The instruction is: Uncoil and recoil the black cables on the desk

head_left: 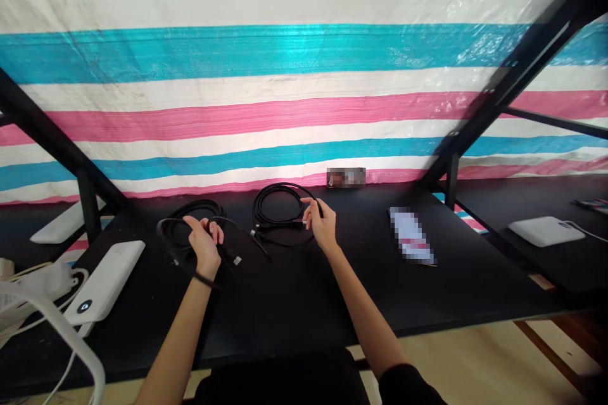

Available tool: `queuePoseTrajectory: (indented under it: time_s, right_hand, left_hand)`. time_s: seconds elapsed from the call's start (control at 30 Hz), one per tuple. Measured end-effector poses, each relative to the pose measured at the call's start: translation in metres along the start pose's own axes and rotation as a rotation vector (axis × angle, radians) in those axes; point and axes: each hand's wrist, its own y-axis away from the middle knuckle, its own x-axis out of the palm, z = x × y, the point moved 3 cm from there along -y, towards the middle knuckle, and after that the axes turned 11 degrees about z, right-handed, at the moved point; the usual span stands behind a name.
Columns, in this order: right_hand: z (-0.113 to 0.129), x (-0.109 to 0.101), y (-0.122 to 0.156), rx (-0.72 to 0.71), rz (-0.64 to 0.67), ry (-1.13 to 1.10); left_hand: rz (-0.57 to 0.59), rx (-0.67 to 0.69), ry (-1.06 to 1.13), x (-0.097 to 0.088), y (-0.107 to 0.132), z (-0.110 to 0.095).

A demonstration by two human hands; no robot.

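My left hand is closed around part of a black cable. A loop of it bends out to the left and back past the wrist, slightly blurred. Behind that hand, a coiled black cable lies on the black table; where one cable ends and the other begins is hard to tell. Light-coloured plug ends show beside the hand. My right hand pinches the right side of another coiled black cable, near its plug. Part of this coil rests on the table.
A white power bank lies at the left, near a white power strip with cords. A blurred-out phone-like object lies at right, and a small pixelated item stands by the striped sheet. Black frame bars slope at both sides.
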Motion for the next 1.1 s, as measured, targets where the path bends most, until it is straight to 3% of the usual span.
queuePoseTrajectory:
  time_s: [0.23,0.4,0.67,0.8,0.97,1.1]
  right_hand:
    - [0.004,-0.003,0.000,-0.026,-0.101,-0.122]
    - [0.005,-0.005,-0.004,0.013,-0.108,-0.167]
    - [0.003,-0.006,-0.005,0.089,-0.108,-0.177]
    - [-0.001,-0.006,-0.005,0.114,-0.148,-0.219]
    - [-0.010,-0.012,-0.009,0.212,-0.225,-0.457]
    - [-0.012,-0.018,-0.013,0.328,-0.120,-0.735]
  left_hand:
    - [0.029,0.018,0.020,-0.002,-0.002,0.001]
    - [0.061,0.024,-0.208,0.000,0.002,0.001]
    - [0.362,-0.061,-0.296,0.012,0.002,0.022]
    - [0.387,-0.025,-0.295,0.014,0.004,0.025]
    - [0.431,0.020,-0.337,0.013,0.010,0.018]
    - [0.351,0.031,-0.523,0.007,0.010,0.014]
